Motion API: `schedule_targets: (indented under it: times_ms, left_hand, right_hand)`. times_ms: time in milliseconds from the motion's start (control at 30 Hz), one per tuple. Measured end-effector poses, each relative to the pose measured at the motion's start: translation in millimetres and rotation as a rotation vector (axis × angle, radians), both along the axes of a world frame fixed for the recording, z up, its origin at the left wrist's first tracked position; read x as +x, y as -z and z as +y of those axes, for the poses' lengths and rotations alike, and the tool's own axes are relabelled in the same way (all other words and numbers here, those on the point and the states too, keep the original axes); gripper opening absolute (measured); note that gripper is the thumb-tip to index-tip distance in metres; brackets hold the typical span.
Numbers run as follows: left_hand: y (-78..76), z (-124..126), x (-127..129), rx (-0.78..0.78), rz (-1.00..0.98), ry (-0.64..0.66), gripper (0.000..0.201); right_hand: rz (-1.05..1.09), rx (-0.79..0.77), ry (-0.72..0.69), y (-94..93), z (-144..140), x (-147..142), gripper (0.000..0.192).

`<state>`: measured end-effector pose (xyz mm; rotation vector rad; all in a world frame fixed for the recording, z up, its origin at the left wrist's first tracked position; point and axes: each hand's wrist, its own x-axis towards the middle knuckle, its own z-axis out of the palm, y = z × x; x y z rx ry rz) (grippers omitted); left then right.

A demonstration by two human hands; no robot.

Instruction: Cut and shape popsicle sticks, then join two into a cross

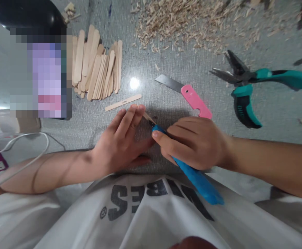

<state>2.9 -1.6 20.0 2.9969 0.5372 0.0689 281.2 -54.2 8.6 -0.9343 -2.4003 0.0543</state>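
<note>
My left hand (122,141) rests low over the table with its fingertips pressed together on a small wooden stick (147,117), mostly covered by the fingers. In my right hand (195,143) is a blue-handled tool (200,183), its handle slanting down toward my shirt. The tool's dark tip meets the stick close to my left fingertips; its exact kind is hard to make out. Just beyond my left fingers lies a single flat craft stick (123,102) with a small dark mark. A pink folding cutter (196,101) lies with its blade out, beyond my right hand.
A pile of craft sticks (96,69) lies at the upper left, beside a black rounded object (29,15) and a pixelated patch. Wood shavings (182,20) cover the far side. Teal-handled pliers (244,79) lie opened at right. A white cable (24,136) crosses my left forearm.
</note>
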Motion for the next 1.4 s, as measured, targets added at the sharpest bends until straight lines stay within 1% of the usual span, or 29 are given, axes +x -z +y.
schedule_targets:
  times_ms: [167, 333, 467, 700, 767, 833, 900, 933, 1067, 1133, 1267, 1333, 1400]
  left_hand:
    - [-0.3, 1.6, -0.1, 0.012, -0.015, 0.015, 0.114]
    - [-1.7, 2.3, -0.1, 0.002, 0.0, 0.011, 0.105]
    - [-2.5, 1.6, 0.0, 0.002, -0.005, 0.01, 0.105]
    - [-0.5, 2.3, -2.7, -0.036, 0.006, 0.01, 0.099]
    - [-0.7, 2.6, -2.3, -0.02, 0.007, 0.015, 0.104]
    - [-0.9, 2.3, -1.6, -0.003, 0.007, 0.01, 0.114]
    - [-0.8, 1.4, -1.2, -0.006, 0.018, -0.002, 0.12]
    - [-0.6, 0.9, -1.2, -0.016, 0.027, -0.005, 0.118]
    - [1.7, -0.8, -2.4, -0.046, 0.046, -0.012, 0.103]
    - [3.3, -1.3, -3.0, -0.036, 0.042, -0.015, 0.101]
    - [4.6, -1.2, -3.7, -0.009, 0.017, -0.002, 0.11]
    - [4.0, -1.0, -3.8, -0.005, 0.023, 0.002, 0.112]
    - [3.2, -0.8, -3.9, 0.004, 0.034, 0.001, 0.109]
  right_hand:
    - [-0.018, 0.001, -0.009, -3.9, 1.7, 0.8, 0.026]
    - [-0.012, 0.012, 0.002, -3.0, 0.7, 0.8, 0.027]
    - [-0.03, 0.007, -0.004, -3.2, -1.3, 2.1, 0.027]
    - [-0.027, 0.009, -0.005, -1.3, -2.7, 2.4, 0.025]
    - [0.002, 0.015, -0.002, -1.4, -3.7, 2.5, 0.022]
    - [0.061, 0.022, -0.013, -2.1, -5.4, 2.7, 0.02]
    - [0.113, 0.029, -0.032, -2.7, -7.2, 2.6, 0.022]
    - [0.121, 0.032, -0.034, -2.6, -7.9, 2.4, 0.023]
    - [0.101, 0.007, -0.016, 1.7, -7.7, 1.2, 0.03]
    - [0.085, -0.027, -0.008, 5.2, -6.8, 1.1, 0.035]
    - [0.066, -0.049, 0.012, 9.9, -5.2, 1.7, 0.042]
    - [0.057, -0.056, 0.016, 10.3, -4.5, 1.7, 0.04]
    - [0.048, -0.057, 0.023, 9.7, -3.8, 1.1, 0.037]
